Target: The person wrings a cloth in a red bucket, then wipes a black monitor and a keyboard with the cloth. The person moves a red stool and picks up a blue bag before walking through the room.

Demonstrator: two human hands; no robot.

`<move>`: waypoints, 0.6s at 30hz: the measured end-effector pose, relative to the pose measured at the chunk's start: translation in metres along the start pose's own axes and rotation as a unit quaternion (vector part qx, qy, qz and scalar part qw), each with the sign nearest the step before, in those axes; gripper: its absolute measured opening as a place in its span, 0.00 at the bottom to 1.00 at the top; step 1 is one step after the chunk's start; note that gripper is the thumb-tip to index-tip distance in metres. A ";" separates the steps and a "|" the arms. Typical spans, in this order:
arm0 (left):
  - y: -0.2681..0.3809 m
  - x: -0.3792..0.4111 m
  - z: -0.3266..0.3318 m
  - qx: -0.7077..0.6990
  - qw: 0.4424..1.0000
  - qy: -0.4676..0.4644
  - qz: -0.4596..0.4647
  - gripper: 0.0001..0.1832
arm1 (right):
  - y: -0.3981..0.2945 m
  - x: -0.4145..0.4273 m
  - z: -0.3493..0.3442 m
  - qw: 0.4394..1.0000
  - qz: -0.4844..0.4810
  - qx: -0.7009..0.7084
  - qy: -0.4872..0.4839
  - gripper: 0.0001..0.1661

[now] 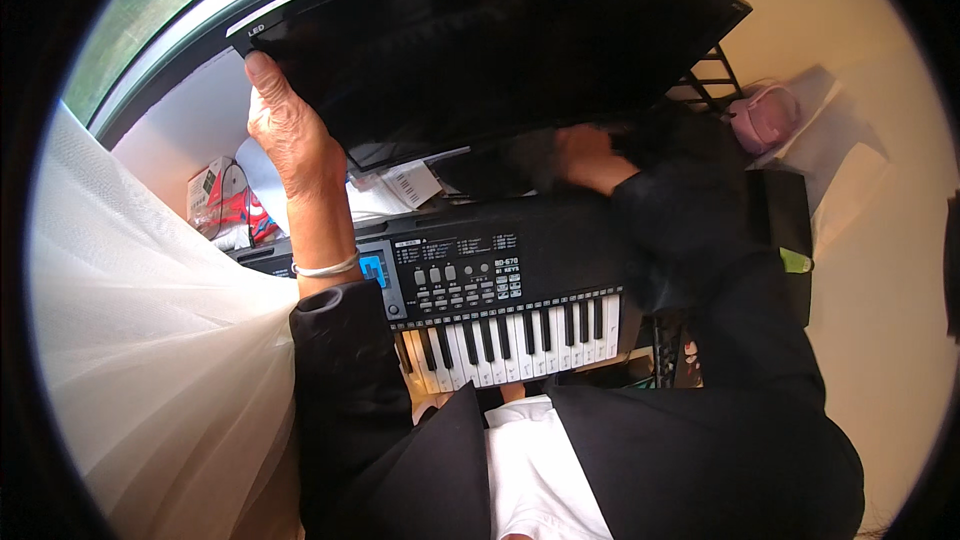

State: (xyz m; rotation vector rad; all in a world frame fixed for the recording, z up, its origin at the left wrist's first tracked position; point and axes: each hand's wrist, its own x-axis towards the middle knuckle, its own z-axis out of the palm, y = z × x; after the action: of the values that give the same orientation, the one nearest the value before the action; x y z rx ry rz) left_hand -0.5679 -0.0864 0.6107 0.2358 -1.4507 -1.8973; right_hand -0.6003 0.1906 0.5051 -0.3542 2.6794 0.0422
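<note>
A large flat-screen monitor (pixel 480 52) with a dark screen stands across the upper middle. My left hand (pixel 289 124) grips its left edge, with the thumb near the corner of the frame. Below the screen's lower edge, right of centre, is my right hand (pixel 589 157), blurred, at a dark, indistinct item that may be a cloth; whether it holds this is unclear. An electronic keyboard (pixel 450 270) with black and white keys lies between my arms and my lap, partly covered by my sleeves.
A sheer white curtain (pixel 165 330) hangs at left beside the window (pixel 150 22). Papers (pixel 397 187) and a box (pixel 206 187) lie behind the keyboard. A pink item (pixel 765 116) and a black rack (pixel 712 79) are at right, near the wall (pixel 877 255).
</note>
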 end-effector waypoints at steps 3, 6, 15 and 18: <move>-0.004 0.002 0.000 -0.029 0.999 -0.022 -0.012 0.32 | -0.044 0.001 0.000 0.998 -0.050 0.024 0.015 0.20; 0.001 -0.001 0.007 -0.049 0.998 -0.022 -0.036 0.31 | -0.053 0.004 0.019 0.972 -0.121 0.146 0.140 0.19; -0.008 -0.012 0.002 0.123 0.987 0.068 0.075 0.23 | 0.062 -0.125 -0.079 0.522 -0.237 0.783 0.240 0.22; -0.023 -0.036 -0.006 0.189 0.969 0.115 0.114 0.26 | 0.100 -0.180 -0.082 0.394 -0.259 0.835 0.284 0.26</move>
State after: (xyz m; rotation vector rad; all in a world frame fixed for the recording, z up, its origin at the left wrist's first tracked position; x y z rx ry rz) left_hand -0.5490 -0.0657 0.5787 0.4340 -1.5920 -1.3537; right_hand -0.5033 0.3233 0.6533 -0.4084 1.4002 -2.9589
